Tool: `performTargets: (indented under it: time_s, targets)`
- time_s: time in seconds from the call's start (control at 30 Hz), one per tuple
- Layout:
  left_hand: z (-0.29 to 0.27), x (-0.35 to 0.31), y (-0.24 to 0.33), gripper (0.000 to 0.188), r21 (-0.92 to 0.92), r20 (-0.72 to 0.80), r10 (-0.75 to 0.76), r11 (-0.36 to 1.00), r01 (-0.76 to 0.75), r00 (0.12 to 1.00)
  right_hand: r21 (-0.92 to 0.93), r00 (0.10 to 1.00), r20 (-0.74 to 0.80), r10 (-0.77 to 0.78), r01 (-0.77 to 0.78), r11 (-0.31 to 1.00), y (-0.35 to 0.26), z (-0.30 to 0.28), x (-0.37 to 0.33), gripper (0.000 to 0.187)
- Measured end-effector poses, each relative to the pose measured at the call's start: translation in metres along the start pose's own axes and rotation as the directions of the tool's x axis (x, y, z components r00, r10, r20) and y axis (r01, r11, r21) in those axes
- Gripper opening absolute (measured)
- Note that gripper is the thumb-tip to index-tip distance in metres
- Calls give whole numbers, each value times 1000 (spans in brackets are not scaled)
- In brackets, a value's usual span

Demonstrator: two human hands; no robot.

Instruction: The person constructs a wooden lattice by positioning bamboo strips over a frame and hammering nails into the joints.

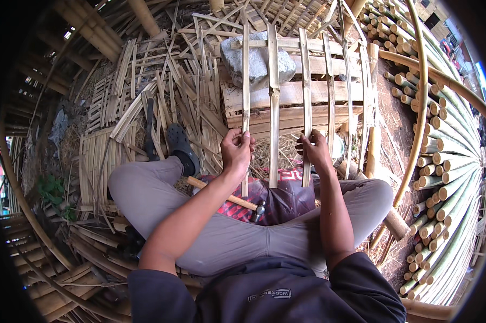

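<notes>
Slats of split bamboo (pixel 274 107), pale and narrow: several, set roughly side by side, running lengthwise away from the lap and crossing a cross-slat (pixel 329 49) near their far ends. Manner of joining: cannot be told.

Left hand (pixel 236 153): bare, nearly closed, fingers curled in, thumb and fingertips pinched on the leftmost slat (pixel 245 81); the near end of that slat runs on below the grip, toward the lap.

Right hand (pixel 317 151): bare, partly closed, fingers bent, thumb and fingertips gripping the third slat from the left (pixel 306 81); near end likewise below the hand. The middle slat lies between the two hands, touched by neither.

Grey stone block (pixel 256 62): one, rough, beneath the slats at the left, on a low stand of wooden boards (pixel 283 97).

Hammer (pixel 227 196): one, wooden handle, dark metal head, lying aslant between the legs on a red and dark sheet (pixel 294 204), apart from both hands; the left forearm crosses above its handle.

Clog (pixel 182 149): one, dark, worn on the left foot.

Split bamboo offcuts (pixel 192 102): many, in a loose litter at left and beyond.

Bamboo poles (pixel 450 177): large stack at right, cut ends facing the person.
</notes>
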State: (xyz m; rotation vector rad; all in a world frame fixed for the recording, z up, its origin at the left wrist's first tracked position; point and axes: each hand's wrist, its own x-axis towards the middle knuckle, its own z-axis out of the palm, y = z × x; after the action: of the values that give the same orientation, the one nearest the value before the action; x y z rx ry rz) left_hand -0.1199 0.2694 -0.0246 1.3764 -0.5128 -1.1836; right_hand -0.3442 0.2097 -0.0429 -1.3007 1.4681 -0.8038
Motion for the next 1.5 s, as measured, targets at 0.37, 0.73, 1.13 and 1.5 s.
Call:
performTargets:
  time_s: [0.37,0.73,1.13,1.5]
  targets:
    - [4,-4,1,13,-77,24,-28,997,30,999,-27,1000,-7,-24,23,999,1,-1,0,22]
    - [3,1,-8,9,-38,-35,21,999,-23,999,-54,1000,0,-16,16,998,-9,-2,-5,24]
    - [6,2,-12,13,-37,-14,-15,999,14,1000,-148,985,-84,-149,135,980,-5,5,-7,94]
    - [9,2,-13,10,-53,18,-19,998,19,1000,-464,956,-2,-293,259,847,-19,7,-21,61]
